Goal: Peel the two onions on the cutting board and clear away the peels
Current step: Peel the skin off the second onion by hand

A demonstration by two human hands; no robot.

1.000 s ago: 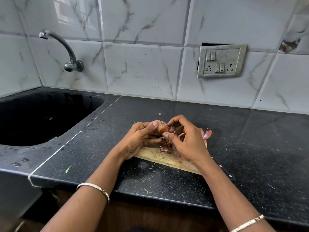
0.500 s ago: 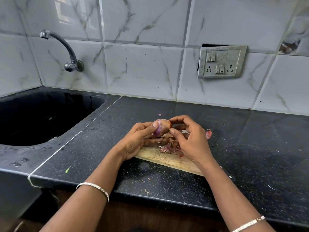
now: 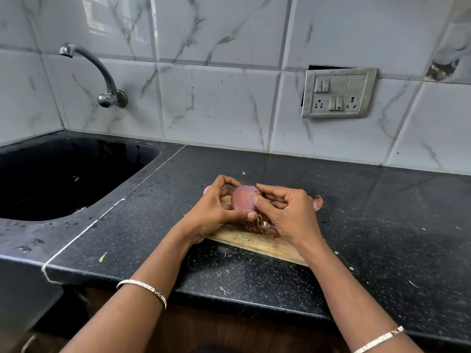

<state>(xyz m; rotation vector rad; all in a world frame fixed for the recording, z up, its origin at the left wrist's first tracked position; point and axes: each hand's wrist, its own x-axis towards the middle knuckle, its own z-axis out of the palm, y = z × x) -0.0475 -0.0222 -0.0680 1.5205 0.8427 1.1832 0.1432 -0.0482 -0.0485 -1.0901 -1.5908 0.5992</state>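
A smooth pink-purple onion (image 3: 243, 200) is held just above the wooden cutting board (image 3: 257, 243). My left hand (image 3: 216, 207) grips it from the left, thumb under it. My right hand (image 3: 288, 215) holds it from the right, thumb pressed on its front face. A heap of dry reddish peels (image 3: 257, 225) lies on the board beneath my hands. Another bit of purple onion (image 3: 207, 190) peeks out behind my left hand, and a curled peel piece (image 3: 318, 203) lies behind my right hand. The second onion is mostly hidden.
The board sits on a black speckled counter (image 3: 382, 225) with scattered peel scraps (image 3: 224, 290) near its front edge. A deep black sink (image 3: 63, 179) lies to the left under a wall tap (image 3: 102, 75). A switch socket plate (image 3: 337, 93) is on the tiled wall.
The onion has been turned in my hands and now shows a smooth peeled face. My left hand has shifted up around it, and my right thumb now presses on its front.
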